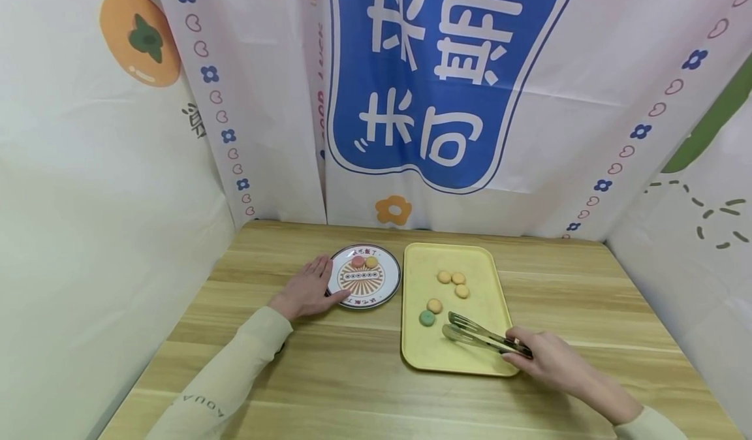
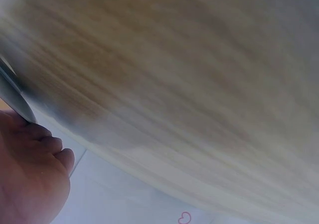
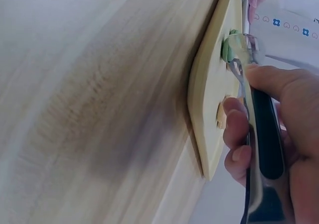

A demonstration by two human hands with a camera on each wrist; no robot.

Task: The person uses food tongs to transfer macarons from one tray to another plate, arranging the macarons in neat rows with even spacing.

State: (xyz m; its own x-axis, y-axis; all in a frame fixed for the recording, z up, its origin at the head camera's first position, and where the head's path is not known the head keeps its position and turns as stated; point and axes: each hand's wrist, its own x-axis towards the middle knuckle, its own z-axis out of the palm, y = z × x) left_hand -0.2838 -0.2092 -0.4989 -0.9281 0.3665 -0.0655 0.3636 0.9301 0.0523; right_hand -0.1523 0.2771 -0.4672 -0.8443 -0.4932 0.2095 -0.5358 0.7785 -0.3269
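My left hand rests against the left side of a round white plate, fingers straight along the rim and thumb over its near edge. On the plate a pink macaron and a yellow macaron sit side by side. My right hand grips metal tongs with dark handle inlays, their arms spread and nothing between the tips. Those tips are over a yellow tray, just right of a green macaron. A yellow-orange macaron touches or nearly touches the green one.
Farther back on the tray lie three more yellow-orange macarons in a cluster. Plate and tray stand close together on a wood-grain table. Printed cloth hangs behind the table and along both sides.
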